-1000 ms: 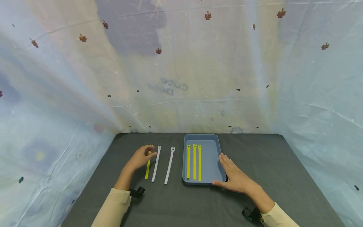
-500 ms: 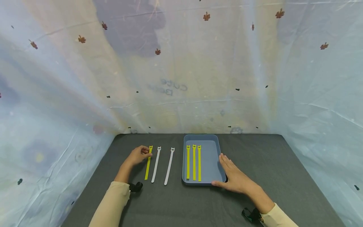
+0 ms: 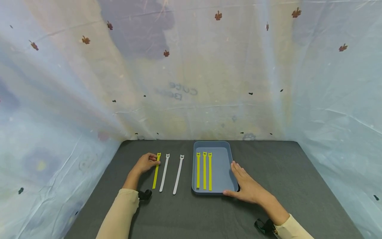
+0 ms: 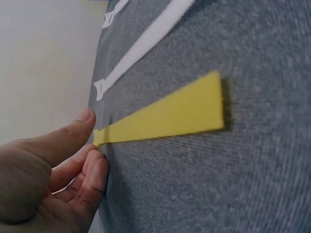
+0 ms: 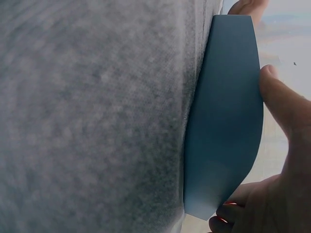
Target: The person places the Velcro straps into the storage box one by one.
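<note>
Left hand [image 3: 147, 163] shifted leftward, baring loose yellow strap's [image 3: 156, 176] head. Head view: blue tray [image 3: 222, 169], lower centre-right — three yellow straps [image 3: 204, 172] inside; loose yellow strap, two white straps [image 3: 164, 172] lower left-centre. Right hand [image 3: 246, 187] spread against tray. Left wrist view: thumb, fingertips at strap's head — cannot tell whether pinching.

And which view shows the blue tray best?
The head view: the blue tray shows almost whole, inside and rim. The right wrist view shows only outer wall; the left wrist view, at most an unclear sliver up top.
</note>
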A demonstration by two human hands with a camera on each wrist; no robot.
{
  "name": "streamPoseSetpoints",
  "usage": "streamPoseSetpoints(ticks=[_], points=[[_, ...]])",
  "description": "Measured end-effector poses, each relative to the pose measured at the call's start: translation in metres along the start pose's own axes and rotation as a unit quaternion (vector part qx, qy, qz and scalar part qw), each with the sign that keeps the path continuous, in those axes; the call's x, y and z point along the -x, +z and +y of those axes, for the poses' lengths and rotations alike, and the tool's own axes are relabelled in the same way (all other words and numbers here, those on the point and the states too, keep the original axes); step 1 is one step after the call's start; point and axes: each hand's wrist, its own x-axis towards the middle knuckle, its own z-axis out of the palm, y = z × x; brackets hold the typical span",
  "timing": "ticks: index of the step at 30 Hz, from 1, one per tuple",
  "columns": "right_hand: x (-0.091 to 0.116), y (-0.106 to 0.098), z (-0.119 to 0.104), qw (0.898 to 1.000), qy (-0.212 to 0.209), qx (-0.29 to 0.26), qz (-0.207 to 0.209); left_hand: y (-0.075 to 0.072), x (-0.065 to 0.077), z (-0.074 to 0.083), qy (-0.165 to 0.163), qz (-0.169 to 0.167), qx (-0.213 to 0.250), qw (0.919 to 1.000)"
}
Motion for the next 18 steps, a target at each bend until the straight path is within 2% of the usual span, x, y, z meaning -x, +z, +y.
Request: streamPoseSetpoints(ticks=[6,12,18], points=[[0.0000,0.0005,-0.0001,1.000,0.002,-0.002,0.002,0.0022,-0.0021,-0.0039,-0.012,0.007,0.025,0.9996],[0.0005,0.0002,-0.0010,1.000,0.005,-0.004,0.001,0.0052,0.0027,-0.0012,-0.020,0.021,0.022,0.9993],[0.0009,0.0005,-0.0017,1.000,0.005,-0.002,0.004,0.0054,-0.0008,-0.0053,-0.023,0.025,0.018,0.9993]])
